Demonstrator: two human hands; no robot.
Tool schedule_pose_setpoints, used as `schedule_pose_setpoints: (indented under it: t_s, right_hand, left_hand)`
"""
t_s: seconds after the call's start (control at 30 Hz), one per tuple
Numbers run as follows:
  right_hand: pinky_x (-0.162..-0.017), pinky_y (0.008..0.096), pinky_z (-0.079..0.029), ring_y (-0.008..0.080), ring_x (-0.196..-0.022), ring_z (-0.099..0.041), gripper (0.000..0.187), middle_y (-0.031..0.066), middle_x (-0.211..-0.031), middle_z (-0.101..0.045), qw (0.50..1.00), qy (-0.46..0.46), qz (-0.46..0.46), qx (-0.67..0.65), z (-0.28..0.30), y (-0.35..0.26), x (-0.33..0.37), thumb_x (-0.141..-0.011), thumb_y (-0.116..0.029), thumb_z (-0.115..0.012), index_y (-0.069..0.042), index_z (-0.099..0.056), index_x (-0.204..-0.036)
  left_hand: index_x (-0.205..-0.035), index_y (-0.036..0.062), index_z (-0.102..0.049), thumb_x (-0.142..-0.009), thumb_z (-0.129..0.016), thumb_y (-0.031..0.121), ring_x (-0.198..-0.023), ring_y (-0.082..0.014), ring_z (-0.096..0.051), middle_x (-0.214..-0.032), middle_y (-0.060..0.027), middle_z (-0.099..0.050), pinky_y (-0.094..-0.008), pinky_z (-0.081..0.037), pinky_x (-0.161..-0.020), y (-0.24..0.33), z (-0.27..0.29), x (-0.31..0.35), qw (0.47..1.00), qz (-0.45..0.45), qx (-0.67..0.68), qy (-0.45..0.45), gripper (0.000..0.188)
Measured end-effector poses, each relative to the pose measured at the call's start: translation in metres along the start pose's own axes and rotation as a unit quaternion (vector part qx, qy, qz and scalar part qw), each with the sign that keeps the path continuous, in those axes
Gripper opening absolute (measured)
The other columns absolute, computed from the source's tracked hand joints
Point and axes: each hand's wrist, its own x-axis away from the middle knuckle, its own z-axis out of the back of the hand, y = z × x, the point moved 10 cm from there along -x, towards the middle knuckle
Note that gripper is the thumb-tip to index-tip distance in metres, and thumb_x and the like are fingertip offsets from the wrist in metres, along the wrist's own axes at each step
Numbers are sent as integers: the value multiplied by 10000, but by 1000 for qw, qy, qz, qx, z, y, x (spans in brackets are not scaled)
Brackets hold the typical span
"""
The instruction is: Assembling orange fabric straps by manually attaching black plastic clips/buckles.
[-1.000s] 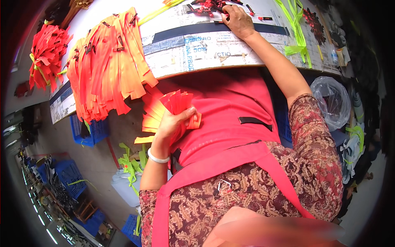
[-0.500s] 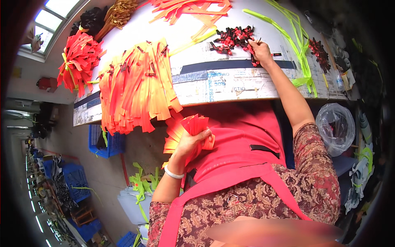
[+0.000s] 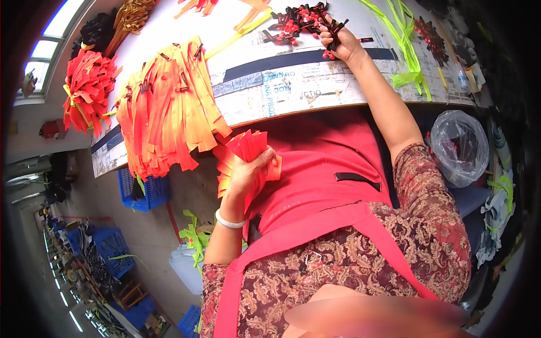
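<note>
left hand [image 3: 248, 176]: fingers curled shut, near torso | right hand [image 3: 340, 44]: arm outstretched, fingers pinched

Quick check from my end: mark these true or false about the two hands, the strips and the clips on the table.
1. The left hand holds a bunch of red and orange strips below the table edge. True.
2. The right hand rests in the lap. False: it is stretched out on the table, at the pile of black and red clips.
3. A heap of orange strips hangs over the table's near edge. True.
4. The left wrist is bare. False: it wears a white bracelet.
5. The clear plastic bag lies on the table. False: it sits beside the person, off the table.
</note>
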Motion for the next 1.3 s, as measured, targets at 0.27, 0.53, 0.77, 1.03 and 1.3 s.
schedule_pose_setpoints:
  t_s: [0.27,0.53,0.77,1.03,1.3]
  right_hand:
    - [-404,149,-318,44,-555,-381,145,37,-835,-468,987,-152,-53,24,-86,43,47,-997,-161,-432,-35,-448,-928]
    - [-418,150,-272,3,-508,-387,311,8,-798,-591,958,-151,-193,146,-134,164,143,-953,-195,-528,-1,-543,-1194]
    - [-427,162,-292,18,-530,-422,234,-18,-724,-578,932,-76,-197,294,-137,182,157,-915,-235,-616,-51,-603,-1058]
    - [-410,188,-249,23,-492,-373,252,-13,-693,-534,945,-112,-208,225,-133,193,165,-923,-242,-599,-34,-610,-1064]
    - [-383,175,-272,22,-466,-323,288,-21,-646,-402,980,-64,-168,87,-100,152,158,-996,-291,-458,-18,-512,-920]
  left_hand:
    - [-856,31,-613,-891,-634,128,-651,-95,-546,-730,-25,-592,-210,-422,-598,22,2,-9,997,-62,-34,24,106]
    - [-1008,2,-644,-888,-631,74,-633,-64,-563,-767,-22,-639,-178,-399,-533,54,16,-19,983,-165,-10,83,141]
    - [-986,17,-637,-865,-644,38,-627,-75,-571,-760,-22,-641,-189,-419,-545,46,18,-21,979,-191,-30,58,123]
    - [-1064,5,-626,-810,-685,-25,-790,-95,-621,-891,-30,-663,-223,-494,-696,48,-3,-13,977,-204,-63,25,263]
    - [-1000,2,-627,-800,-697,-9,-732,-124,-628,-854,-56,-659,-232,-491,-660,24,20,-10,994,-90,-30,48,212]
